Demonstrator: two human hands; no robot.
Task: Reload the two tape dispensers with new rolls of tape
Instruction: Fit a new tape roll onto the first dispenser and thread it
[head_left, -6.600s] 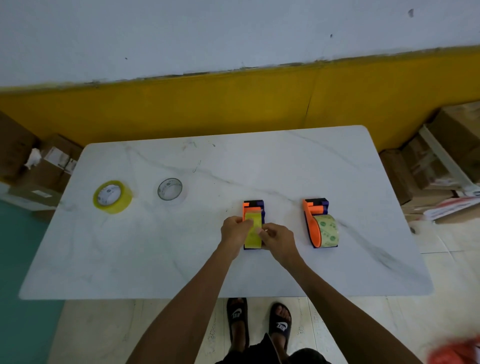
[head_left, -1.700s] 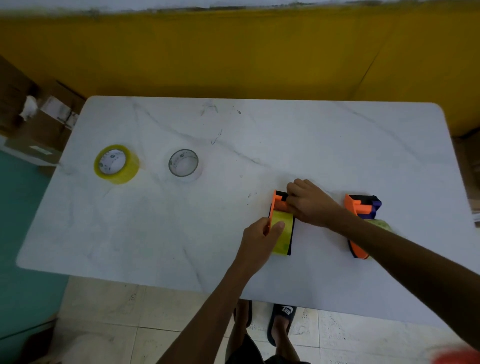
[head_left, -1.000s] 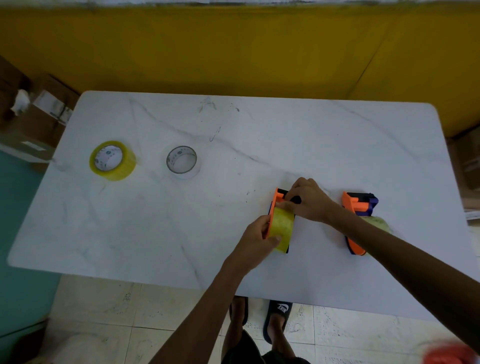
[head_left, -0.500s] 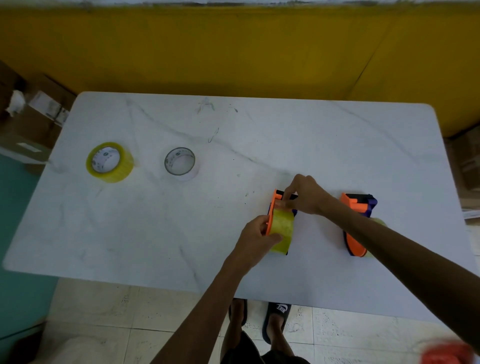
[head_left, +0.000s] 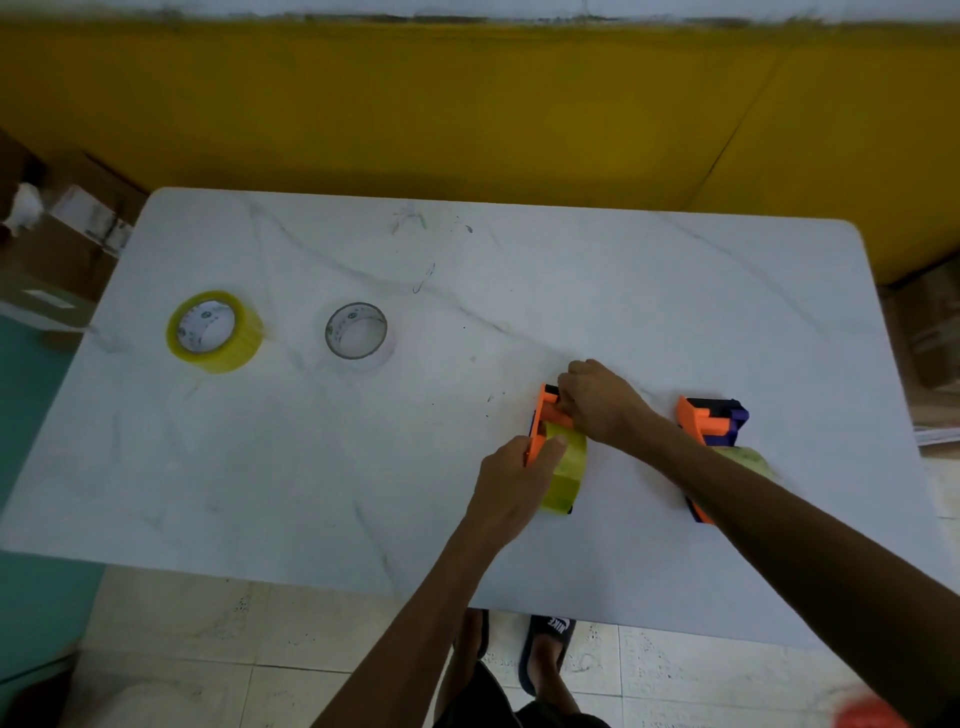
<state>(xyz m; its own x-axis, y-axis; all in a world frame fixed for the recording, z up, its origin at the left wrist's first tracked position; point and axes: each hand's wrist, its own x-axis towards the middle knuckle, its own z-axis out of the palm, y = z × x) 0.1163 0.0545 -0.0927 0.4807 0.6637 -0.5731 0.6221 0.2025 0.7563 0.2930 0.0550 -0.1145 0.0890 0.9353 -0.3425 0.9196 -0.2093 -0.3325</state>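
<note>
An orange and dark blue tape dispenser (head_left: 545, 415) lies on the white marble table (head_left: 519, 291), with a yellowish tape roll (head_left: 566, 473) in it. My left hand (head_left: 511, 483) grips the dispenser's near side, thumb on the roll. My right hand (head_left: 597, 402) pinches the dispenser's far end near the orange bar. A second orange and blue dispenser (head_left: 709, 421) lies to the right, its pale green roll (head_left: 748, 460) partly hidden by my right forearm. A yellow tape roll (head_left: 214, 331) and a clear tape roll (head_left: 358, 335) lie flat at the far left.
Cardboard boxes (head_left: 62, 244) stand on the floor left of the table, and more boxes (head_left: 924, 332) to its right. A yellow wall (head_left: 467, 104) runs behind the table. My sandalled feet (head_left: 545, 644) show under the near edge.
My right hand has settled lower onto the dispenser's far end, fingers now curled over the orange bar. My left hand keeps its hold on the dispenser and roll. The view shifted slightly.
</note>
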